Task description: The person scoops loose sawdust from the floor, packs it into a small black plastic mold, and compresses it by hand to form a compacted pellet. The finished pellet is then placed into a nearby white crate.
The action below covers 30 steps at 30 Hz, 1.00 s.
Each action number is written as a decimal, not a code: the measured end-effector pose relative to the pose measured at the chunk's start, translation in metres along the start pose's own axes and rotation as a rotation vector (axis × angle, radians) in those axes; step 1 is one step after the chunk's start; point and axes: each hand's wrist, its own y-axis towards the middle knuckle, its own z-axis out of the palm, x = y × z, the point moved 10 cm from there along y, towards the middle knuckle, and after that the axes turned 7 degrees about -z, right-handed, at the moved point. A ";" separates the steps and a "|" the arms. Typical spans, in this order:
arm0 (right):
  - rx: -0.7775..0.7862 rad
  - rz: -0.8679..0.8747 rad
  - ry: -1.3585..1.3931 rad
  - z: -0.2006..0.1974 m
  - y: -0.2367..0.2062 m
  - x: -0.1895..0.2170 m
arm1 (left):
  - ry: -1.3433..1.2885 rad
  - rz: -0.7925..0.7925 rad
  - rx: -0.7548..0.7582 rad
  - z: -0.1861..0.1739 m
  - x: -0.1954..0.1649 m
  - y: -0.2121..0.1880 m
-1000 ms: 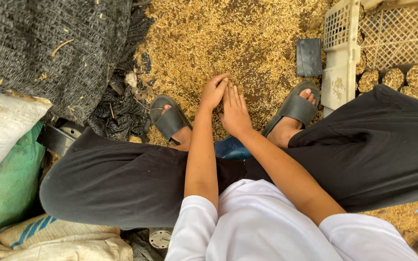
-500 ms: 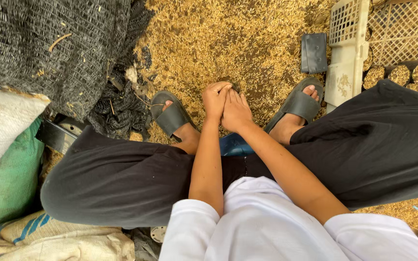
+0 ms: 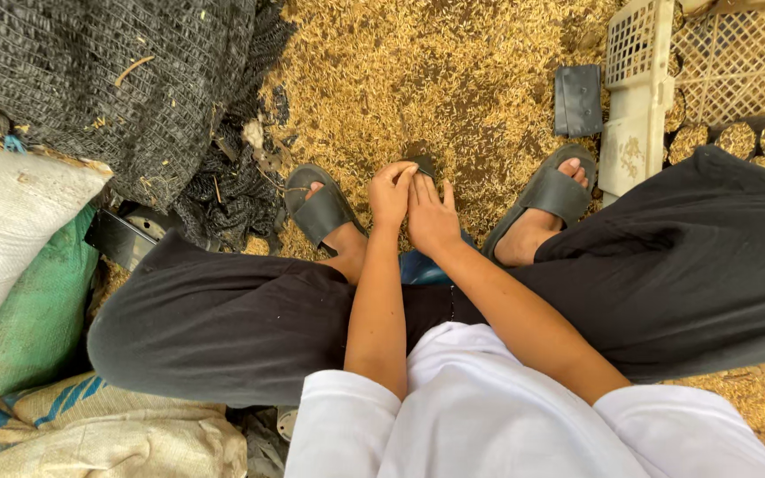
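Small dark flat piece (image 3: pixel 423 165), pinched at the fingertips of both hands, sits just above the yellow-brown husk-strewn floor (image 3: pixel 418 80), midway between the two dark grey rubber sandals (image 3: pixel 322 208). Largest around that piece: black netting heaped (image 3: pixel 90 80) far to its left, with white and green woven sacks (image 3: pixel 11 265) below the heap. To its right, a pale cream plastic lattice crate (image 3: pixel 639 88) stands on edge, and round bundles (image 3: pixel 737 137) show behind it. A dark flat rectangular pad (image 3: pixel 577 99) lies on the husks up and right of the piece, well apart. Left hand (image 3: pixel 391 193) curls narrow, fingertips on the piece's left edge. Right hand (image 3: pixel 431 217) lies flatter, fingers stretched forward, touching the left hand and the piece.
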 end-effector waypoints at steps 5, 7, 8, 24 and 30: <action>-0.090 -0.068 0.132 -0.004 -0.008 0.008 | 0.098 -0.046 -0.070 -0.002 -0.006 0.005; -0.111 -0.050 0.219 -0.008 -0.007 0.008 | 0.117 -0.111 -0.038 0.003 -0.006 0.013; -0.110 -0.029 0.239 -0.010 -0.006 0.006 | 0.104 -0.058 -0.040 0.003 -0.014 0.018; 0.383 0.118 0.028 -0.012 0.019 -0.013 | 0.073 0.022 0.143 0.033 -0.024 0.025; 0.205 0.175 -0.124 -0.022 0.037 -0.024 | 0.178 0.054 0.249 0.039 -0.030 0.042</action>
